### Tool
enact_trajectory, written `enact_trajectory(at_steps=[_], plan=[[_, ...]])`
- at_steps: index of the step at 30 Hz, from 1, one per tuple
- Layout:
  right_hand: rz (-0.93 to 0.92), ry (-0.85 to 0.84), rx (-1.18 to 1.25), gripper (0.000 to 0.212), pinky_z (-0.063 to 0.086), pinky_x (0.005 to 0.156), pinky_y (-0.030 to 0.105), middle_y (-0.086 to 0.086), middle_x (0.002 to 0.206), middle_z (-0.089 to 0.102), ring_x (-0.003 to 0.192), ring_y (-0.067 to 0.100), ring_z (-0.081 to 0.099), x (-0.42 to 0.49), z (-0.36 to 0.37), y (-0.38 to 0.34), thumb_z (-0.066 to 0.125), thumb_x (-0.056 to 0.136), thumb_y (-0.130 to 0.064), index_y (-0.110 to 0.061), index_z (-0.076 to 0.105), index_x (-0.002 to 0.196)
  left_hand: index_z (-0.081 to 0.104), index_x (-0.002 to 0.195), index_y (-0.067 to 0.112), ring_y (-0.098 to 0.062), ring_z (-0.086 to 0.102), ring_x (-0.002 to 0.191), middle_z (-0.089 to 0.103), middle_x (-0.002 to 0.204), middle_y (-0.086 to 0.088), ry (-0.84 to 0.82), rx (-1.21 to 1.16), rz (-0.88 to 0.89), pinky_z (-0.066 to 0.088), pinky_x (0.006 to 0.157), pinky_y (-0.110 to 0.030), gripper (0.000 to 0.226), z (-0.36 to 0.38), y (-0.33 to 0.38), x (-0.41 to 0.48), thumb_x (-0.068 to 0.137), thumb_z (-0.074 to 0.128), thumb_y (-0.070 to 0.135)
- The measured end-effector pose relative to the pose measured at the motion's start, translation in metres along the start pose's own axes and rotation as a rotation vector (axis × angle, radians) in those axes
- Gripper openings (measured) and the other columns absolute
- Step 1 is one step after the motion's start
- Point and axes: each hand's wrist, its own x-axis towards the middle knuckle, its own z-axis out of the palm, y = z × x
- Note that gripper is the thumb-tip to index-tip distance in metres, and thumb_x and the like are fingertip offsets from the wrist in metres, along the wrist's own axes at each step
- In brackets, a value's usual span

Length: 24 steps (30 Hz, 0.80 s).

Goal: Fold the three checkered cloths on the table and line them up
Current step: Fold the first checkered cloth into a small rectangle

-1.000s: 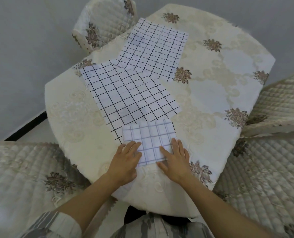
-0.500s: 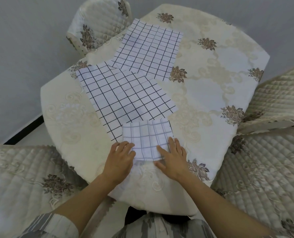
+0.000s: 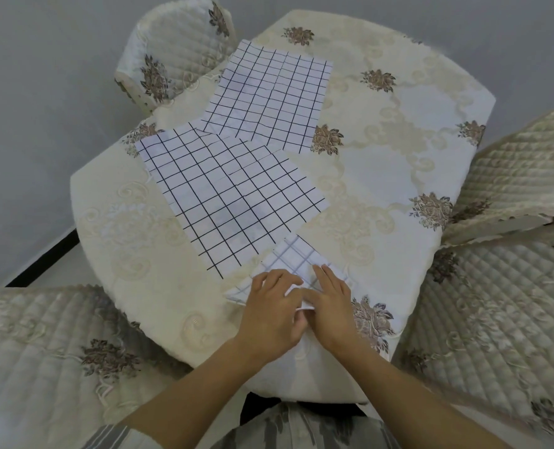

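Folded cloth (image 3: 293, 254) sits cornerwise at worktop (image 3: 398, 176) 6 o'clock edge. Left hand (image 3: 270, 309) grip: fingers curled, pinching its near corner. Right hand (image 3: 332, 303): flat, fingers straight, pressing it. Middle cloth (image 3: 233, 202) unfolded at its 11 o'clock, far cloth (image 3: 269, 95) beyond, corners overlapping.

The near half of the folded checkered cloth (image 3: 296, 257) lies under the left grip (image 3: 270, 306) and the right grip (image 3: 330, 303), so its near corner and fold edges are mostly covered (only thin white slivers show between the two). Whether the left grip's curled fingers pinch a layer or merely press cannot be told. The middle checkered cloth (image 3: 230, 202) covers the near corner of the far checkered cloth (image 3: 269, 98). Both forearms hide part of the tabletop's (image 3: 398, 189) near edge. The left quilted chair (image 3: 42, 351) and the striped shirt (image 3: 301, 429) run off the frame.
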Motion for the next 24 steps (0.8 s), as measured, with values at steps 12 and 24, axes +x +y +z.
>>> enact_trajectory(at_steps=[12, 24], plan=[[0.055, 0.089, 0.132, 0.024, 0.025, 0.101, 0.039, 0.014, 0.138, 0.055, 0.134, 0.038, 0.042, -0.014, 0.003, 0.023, 0.076, 0.066, -0.005, -0.027, 0.077, 0.076, 0.060, 0.113, 0.031, -0.015, 0.037, 0.134, 0.046, 0.139, 0.009, -0.302, -0.164, 0.025, 0.036, 0.101, -0.039, 0.063, 0.002, -0.043, -0.018, 0.063, 0.075, 0.066], [0.083, 0.190, 0.320, 0.033, 0.033, 0.104, 0.059, 0.008, 0.148, 0.044, 0.140, 0.035, 0.033, -0.034, 0.005, 0.050, 0.082, 0.069, -0.003, -0.032, 0.075, 0.083, 0.008, 0.152, 0.041, -0.021, 0.003, 0.146, 0.000, 0.160, 0.006, -0.644, 0.084, -0.003, 0.013, 0.115, -0.043, 0.135, -0.014, -0.117, 0.001, 0.041, 0.078, 0.072]])
